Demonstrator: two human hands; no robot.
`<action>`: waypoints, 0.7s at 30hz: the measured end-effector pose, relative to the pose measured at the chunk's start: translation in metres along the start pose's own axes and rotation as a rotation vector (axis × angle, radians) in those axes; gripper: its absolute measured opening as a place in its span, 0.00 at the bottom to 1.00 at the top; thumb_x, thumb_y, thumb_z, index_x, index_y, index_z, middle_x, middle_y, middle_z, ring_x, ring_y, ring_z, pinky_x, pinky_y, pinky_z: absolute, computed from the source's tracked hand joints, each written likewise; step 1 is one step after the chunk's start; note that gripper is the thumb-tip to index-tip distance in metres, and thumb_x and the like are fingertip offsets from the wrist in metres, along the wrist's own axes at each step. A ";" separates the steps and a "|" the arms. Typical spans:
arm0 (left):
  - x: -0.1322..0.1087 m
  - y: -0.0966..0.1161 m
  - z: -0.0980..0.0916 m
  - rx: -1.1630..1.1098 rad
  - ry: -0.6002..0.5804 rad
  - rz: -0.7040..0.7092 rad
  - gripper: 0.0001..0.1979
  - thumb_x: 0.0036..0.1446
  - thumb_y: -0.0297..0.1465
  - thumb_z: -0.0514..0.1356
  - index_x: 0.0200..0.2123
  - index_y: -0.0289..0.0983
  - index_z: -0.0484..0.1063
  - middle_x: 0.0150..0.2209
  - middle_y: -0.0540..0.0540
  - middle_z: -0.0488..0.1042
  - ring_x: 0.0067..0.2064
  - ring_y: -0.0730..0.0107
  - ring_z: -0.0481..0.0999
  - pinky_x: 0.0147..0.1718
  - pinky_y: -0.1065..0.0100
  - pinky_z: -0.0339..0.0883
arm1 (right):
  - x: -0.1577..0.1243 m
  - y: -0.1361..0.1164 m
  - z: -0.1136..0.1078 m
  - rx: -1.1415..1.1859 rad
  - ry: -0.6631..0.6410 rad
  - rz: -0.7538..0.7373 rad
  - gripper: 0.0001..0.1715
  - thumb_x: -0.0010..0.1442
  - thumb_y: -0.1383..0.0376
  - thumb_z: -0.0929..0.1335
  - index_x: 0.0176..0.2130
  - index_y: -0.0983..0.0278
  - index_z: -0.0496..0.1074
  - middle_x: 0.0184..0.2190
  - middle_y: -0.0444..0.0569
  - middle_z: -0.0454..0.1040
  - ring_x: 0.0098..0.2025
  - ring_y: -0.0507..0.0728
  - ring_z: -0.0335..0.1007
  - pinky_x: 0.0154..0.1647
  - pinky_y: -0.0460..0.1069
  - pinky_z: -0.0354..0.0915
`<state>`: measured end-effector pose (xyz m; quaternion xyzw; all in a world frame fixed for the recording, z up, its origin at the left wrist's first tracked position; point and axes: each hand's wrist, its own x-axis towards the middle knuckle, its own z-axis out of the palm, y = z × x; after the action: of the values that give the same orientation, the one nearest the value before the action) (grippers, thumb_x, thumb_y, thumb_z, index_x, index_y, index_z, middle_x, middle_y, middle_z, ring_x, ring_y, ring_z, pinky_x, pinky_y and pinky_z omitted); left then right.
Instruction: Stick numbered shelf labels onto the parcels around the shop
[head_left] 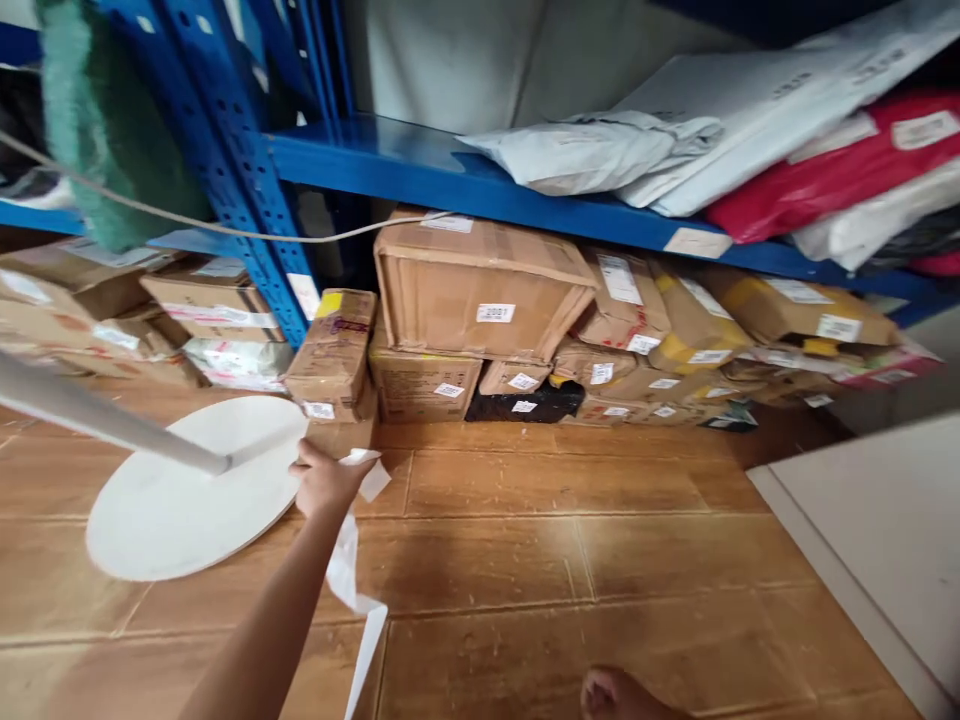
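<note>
My left hand (328,478) reaches to the foot of a stack of cardboard boxes (334,350). Its fingers are closed round a white paper strip (345,570), which trails down toward the bottom edge. The hand is beside the lowest brown box (341,433) of that stack; whether it touches the box is hard to tell. At the bottom edge, right of centre, my right hand (604,692) shows only in part, with fingers curled and nothing visible in them. A large box with a white label (487,285) lies right of the stack, under the shelf.
A round white base (195,490) with a slanting pole stands on the floor at left. The blue shelf (375,165) bears plastic-wrapped parcels (585,150). A pale cord (277,238) crosses the upper left. More labelled boxes line the wall; a white panel (877,520) stands at right.
</note>
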<state>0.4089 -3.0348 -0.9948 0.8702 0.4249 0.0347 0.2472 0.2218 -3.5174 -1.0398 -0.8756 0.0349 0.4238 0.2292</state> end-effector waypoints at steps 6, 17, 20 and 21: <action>0.009 -0.007 0.016 -0.025 -0.002 0.027 0.62 0.38 0.54 0.64 0.65 0.34 0.31 0.59 0.23 0.52 0.49 0.32 0.72 0.39 0.49 0.68 | 0.033 0.010 -0.007 0.129 0.034 -0.024 0.06 0.45 0.70 0.68 0.28 0.63 0.73 0.22 0.41 0.69 0.29 0.53 0.71 0.32 0.47 0.62; 0.018 -0.025 -0.007 0.158 -0.162 0.163 0.63 0.41 0.60 0.59 0.66 0.30 0.31 0.59 0.20 0.56 0.51 0.30 0.72 0.46 0.46 0.65 | 0.059 0.004 -0.010 0.153 0.038 -0.064 0.10 0.43 0.73 0.70 0.31 0.65 0.73 0.22 0.39 0.67 0.25 0.49 0.64 0.28 0.44 0.58; 0.004 -0.043 -0.039 0.283 -0.349 0.219 0.48 0.49 0.55 0.56 0.63 0.26 0.50 0.53 0.23 0.67 0.52 0.33 0.72 0.47 0.48 0.66 | 0.035 -0.044 -0.039 0.229 0.110 -0.195 0.11 0.44 0.72 0.71 0.32 0.65 0.74 0.24 0.41 0.70 0.28 0.50 0.64 0.32 0.45 0.59; -0.012 -0.048 -0.056 0.289 -0.434 0.254 0.38 0.54 0.50 0.54 0.58 0.27 0.58 0.50 0.26 0.72 0.51 0.37 0.73 0.47 0.51 0.66 | 0.018 -0.069 -0.053 0.281 0.112 -0.229 0.08 0.46 0.70 0.71 0.32 0.65 0.74 0.24 0.41 0.70 0.28 0.50 0.64 0.32 0.45 0.59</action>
<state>0.3515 -2.9969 -0.9661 0.9297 0.2501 -0.1823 0.1996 0.2892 -3.4765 -0.9998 -0.8554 0.0064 0.3367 0.3935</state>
